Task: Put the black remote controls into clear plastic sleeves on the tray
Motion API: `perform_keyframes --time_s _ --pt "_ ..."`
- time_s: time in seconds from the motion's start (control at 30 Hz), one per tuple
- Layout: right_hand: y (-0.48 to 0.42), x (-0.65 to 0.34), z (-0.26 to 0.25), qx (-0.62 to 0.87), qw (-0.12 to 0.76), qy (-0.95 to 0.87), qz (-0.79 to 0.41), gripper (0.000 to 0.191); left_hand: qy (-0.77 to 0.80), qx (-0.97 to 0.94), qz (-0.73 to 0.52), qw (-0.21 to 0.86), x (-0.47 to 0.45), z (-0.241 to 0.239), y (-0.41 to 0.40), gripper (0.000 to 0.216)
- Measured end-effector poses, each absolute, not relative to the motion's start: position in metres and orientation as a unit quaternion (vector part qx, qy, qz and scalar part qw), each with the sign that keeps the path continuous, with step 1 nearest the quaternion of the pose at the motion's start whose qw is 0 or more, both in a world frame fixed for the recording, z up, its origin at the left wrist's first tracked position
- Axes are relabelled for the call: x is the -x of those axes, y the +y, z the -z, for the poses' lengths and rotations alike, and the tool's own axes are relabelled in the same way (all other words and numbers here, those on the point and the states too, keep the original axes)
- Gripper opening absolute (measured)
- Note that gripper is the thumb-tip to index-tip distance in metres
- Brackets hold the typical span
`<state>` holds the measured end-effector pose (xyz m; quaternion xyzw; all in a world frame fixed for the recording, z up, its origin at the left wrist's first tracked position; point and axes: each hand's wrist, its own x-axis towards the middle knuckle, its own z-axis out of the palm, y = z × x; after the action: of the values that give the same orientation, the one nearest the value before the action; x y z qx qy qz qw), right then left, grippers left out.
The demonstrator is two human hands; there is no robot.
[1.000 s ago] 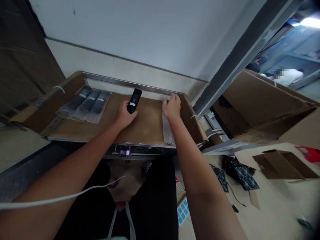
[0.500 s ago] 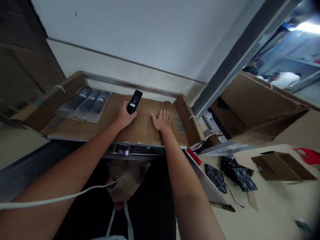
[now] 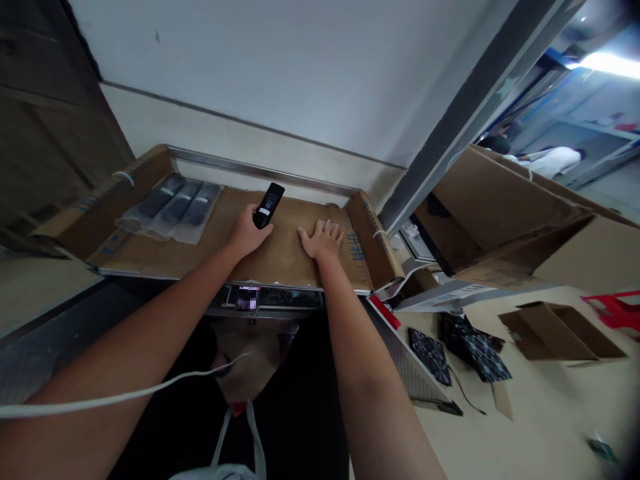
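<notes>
My left hand (image 3: 250, 232) is closed around the lower end of a black remote control (image 3: 269, 205). A small white label shows on its upturned side, and its far end points away from me. My right hand (image 3: 324, 241) lies palm down with its fingers spread on the cardboard lining (image 3: 285, 257) of the work surface. Left of my left hand, several dark, slim items in frosted plastic sleeves (image 3: 170, 208) lie side by side, each with a white label.
Cardboard side walls (image 3: 373, 237) edge the bench. A phone (image 3: 247, 299) sits below its front edge. At right are a large open carton (image 3: 505, 213), a smaller carton (image 3: 560, 333) and dark patterned bags (image 3: 470, 347) on the floor. A person in white (image 3: 555, 160) bends over farther back.
The view has shifted slightly. My left hand keeps the remote control in nearly the same place, and my right hand still rests flat on the cardboard.
</notes>
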<state>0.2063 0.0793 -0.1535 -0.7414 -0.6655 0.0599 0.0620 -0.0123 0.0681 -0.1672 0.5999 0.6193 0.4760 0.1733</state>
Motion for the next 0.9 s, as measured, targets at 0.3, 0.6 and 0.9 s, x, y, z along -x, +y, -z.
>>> perform_keyframes --time_s 0.3,0.6,0.9 --pt "0.083 -0.207 0.155 0.737 0.061 -0.669 -0.067 0.095 0.629 -0.601 -0.461 0.175 0.012 0.168 0.068 0.046" --pt "0.093 -0.209 0.158 0.725 0.050 -0.684 -0.065 0.097 0.627 -0.608 -0.456 0.172 0.011 0.164 0.066 0.045" --pt "0.104 -0.209 0.158 0.709 0.041 -0.701 -0.064 0.098 0.624 -0.610 -0.457 0.173 0.011 0.168 0.069 0.049"
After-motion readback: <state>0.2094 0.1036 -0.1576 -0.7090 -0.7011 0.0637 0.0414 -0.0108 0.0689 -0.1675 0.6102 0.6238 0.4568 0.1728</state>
